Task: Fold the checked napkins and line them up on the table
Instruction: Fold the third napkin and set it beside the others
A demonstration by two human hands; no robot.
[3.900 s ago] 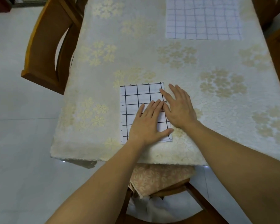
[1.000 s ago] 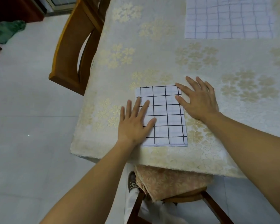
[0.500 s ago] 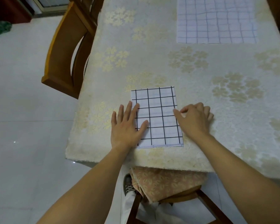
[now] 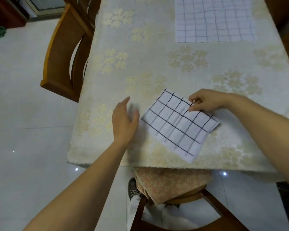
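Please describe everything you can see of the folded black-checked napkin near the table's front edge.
The folded white cloth napkin with black grid lines is a layered rectangle, turned askew to the table edge on the cream floral tablecloth. It looks like soft, thin fabric, partly blurred. The right hand pinches its far edge with the fingertips. The left hand is open beside its left corner, apparently not touching it.

White folded cloth napkin (image 4: 177,125) crossed by bold black checks; farther white napkin (image 4: 214,19) carries fainter grey-blue checks. Cream tablecloth (image 4: 157,64) shows pale gold flower clusters. Orange-brown wooden chair (image 4: 63,52), white tiled floor (image 4: 23,130).
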